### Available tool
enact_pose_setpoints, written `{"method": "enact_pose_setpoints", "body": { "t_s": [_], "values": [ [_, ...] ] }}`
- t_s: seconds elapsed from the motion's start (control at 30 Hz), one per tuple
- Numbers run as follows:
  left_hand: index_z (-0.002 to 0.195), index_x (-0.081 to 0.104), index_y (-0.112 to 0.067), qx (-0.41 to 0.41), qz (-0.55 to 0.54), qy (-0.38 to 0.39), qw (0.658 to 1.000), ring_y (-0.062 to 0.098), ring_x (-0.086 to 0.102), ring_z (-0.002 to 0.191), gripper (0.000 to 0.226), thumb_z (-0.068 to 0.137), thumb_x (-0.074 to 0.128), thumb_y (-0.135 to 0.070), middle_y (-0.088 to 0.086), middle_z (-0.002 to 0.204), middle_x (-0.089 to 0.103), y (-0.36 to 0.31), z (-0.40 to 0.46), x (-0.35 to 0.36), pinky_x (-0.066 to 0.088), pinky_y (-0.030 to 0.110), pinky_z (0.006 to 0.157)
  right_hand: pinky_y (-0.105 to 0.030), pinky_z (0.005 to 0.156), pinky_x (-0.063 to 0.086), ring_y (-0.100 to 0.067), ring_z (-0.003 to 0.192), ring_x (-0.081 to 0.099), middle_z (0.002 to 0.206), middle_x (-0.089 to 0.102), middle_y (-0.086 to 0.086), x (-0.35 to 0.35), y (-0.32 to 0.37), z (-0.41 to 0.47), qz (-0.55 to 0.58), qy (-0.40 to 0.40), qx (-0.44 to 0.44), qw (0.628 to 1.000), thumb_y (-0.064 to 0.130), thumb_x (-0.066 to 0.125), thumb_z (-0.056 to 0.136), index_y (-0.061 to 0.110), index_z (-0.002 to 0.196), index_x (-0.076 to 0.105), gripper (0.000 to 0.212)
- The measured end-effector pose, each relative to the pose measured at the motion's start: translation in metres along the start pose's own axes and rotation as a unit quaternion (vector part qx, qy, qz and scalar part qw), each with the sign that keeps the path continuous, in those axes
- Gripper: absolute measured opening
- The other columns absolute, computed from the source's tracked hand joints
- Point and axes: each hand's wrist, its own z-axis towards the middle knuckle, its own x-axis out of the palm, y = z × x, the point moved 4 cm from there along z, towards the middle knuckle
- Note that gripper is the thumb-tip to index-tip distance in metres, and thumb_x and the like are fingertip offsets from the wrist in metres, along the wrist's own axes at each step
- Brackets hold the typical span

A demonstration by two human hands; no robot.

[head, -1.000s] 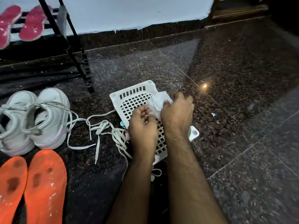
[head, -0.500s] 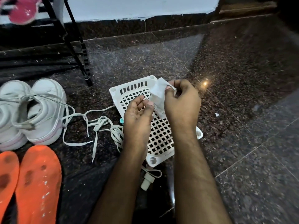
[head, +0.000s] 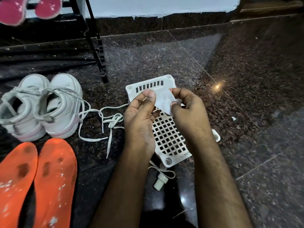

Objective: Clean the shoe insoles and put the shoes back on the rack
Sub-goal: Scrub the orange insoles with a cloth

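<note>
laces (head: pixel 105 122) lie between shoes (head: pixel 49 106) and tray (head: pixel 169 142).

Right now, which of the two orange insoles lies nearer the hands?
The right-hand insole, beside the loose laces. The other insole lies farther left, cut off by the frame edge. Both hands hold a white wipe.

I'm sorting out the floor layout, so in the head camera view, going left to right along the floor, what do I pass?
Orange insoles → laces → left hand → white wipe → right hand → paper scrap.
</note>
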Motion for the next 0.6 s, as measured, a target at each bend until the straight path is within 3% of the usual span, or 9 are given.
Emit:
{"method": "enact_pose_setpoints", "body": {
  "t_s": [0.13,0.2,0.33,0.47,0.5,0.6],
  "values": [
    [0.124,0.063,-0.005,-0.004,-0.039,-0.003,0.999,0.017,0.071,0.088,0.038,0.087,0.069,0.000,0.014,0.114,0.073,-0.001,0.006,-0.002,0.055,0.029,0.084,-0.047,0.074,0.060,-0.017,0.080,0.072,0.091,0.073,0.009,0.004,0.000,-0.001,-0.040,-0.001,-0.014,0.999,0.005,0.047,0.077,0.031,0.103,0.065,0.041],
    [0.126,0.062,-0.006,-0.005,-0.041,0.001,0.999,0.017,0.072,0.087,0.041,0.086,0.067,0.005,0.017,0.116,0.072,-0.002,0.007,-0.003,0.057,0.029,0.082,-0.046,0.077,0.059,-0.014,0.082,0.070,0.093,0.071,0.010,0.005,0.003,-0.001,-0.023,-0.004,-0.020,1.000,0.009,0.046,0.076,0.034,0.107,0.060,0.042],
    [0.125,0.063,-0.004,-0.004,-0.013,0.017,1.000,0.018,0.073,0.090,0.040,0.087,0.065,0.008,0.019,0.114,0.072,-0.003,0.005,-0.002,0.058,0.022,0.071,-0.038,0.070,0.055,-0.008,0.068,0.061,0.082,0.064,0.010,0.008,0.011,-0.003,-0.018,0.006,-0.063,0.998,0.021,0.056,0.089,0.038,0.114,0.053,0.030],
    [0.125,0.063,-0.005,-0.001,0.022,0.045,0.999,0.028,0.071,0.105,0.037,0.090,0.064,0.005,0.016,0.111,0.074,-0.003,0.005,-0.003,0.058,0.036,0.089,-0.037,0.071,0.059,-0.005,0.072,0.065,0.087,0.066,0.009,0.006,0.014,-0.005,-0.061,-0.006,-0.105,0.993,0.015,0.061,0.094,0.043,0.113,0.057,0.034],
    [0.125,0.064,-0.005,0.007,0.040,0.049,0.998,0.028,0.072,0.102,0.036,0.090,0.064,0.004,0.015,0.109,0.075,-0.003,0.005,-0.004,0.058,0.036,0.089,-0.036,0.071,0.060,-0.004,0.074,0.066,0.089,0.068,0.010,0.005,0.014,-0.005,-0.066,-0.011,-0.106,0.992,0.012,0.061,0.093,0.042,0.112,0.059,0.035],
    [0.123,0.065,-0.007,0.027,0.076,0.044,0.996,0.019,0.073,0.084,0.031,0.093,0.064,0.001,0.016,0.101,0.076,-0.005,0.006,-0.006,0.057,0.026,0.068,-0.034,0.081,0.059,-0.002,0.083,0.067,0.096,0.072,0.013,0.004,0.014,-0.003,-0.081,-0.012,-0.109,0.991,0.011,0.063,0.092,0.033,0.108,0.070,0.028]
  ]
}}
